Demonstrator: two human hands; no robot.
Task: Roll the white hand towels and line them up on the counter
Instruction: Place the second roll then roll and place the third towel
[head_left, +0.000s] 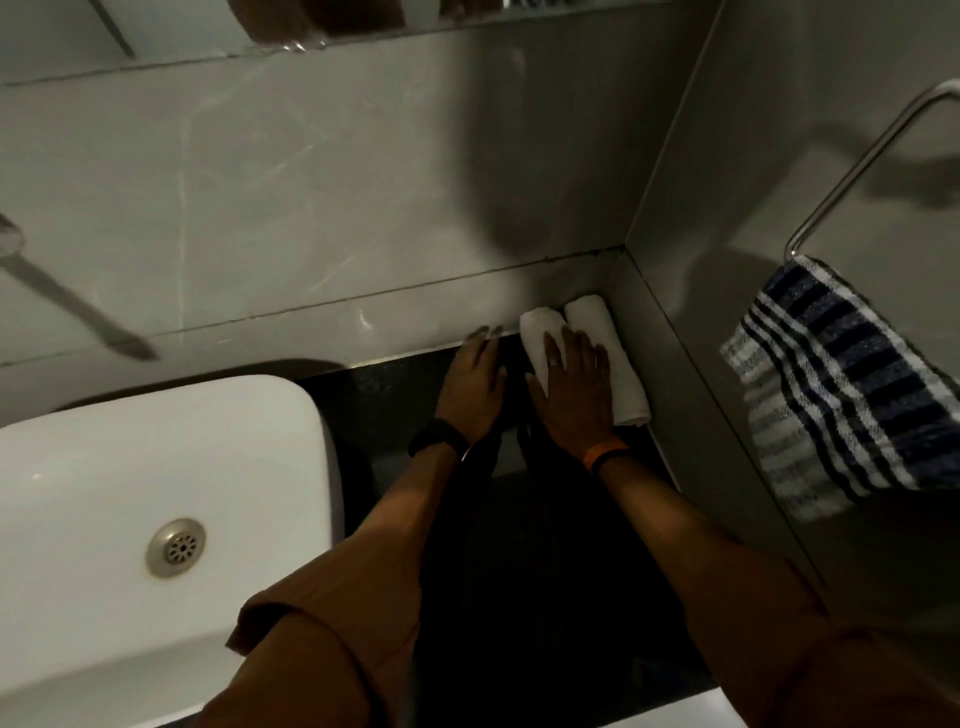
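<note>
Two rolled white hand towels lie side by side on the dark counter (395, 384), tucked into the back right corner by the wall. The right roll (618, 364) runs along the side wall. The left roll (537, 332) touches it. My right hand (571, 387) rests flat on top of both rolls, fingers spread, and covers their near middle. My left hand (475, 382) lies flat on the bare counter just left of the rolls, fingertips at the back wall, holding nothing.
A white basin (156, 467) with a metal drain (175, 546) fills the left. A blue and white striped cloth (831, 395) hangs from a metal rail (857, 166) on the right wall. A tap (62, 296) shows at far left. Grey tiled walls close the back and right.
</note>
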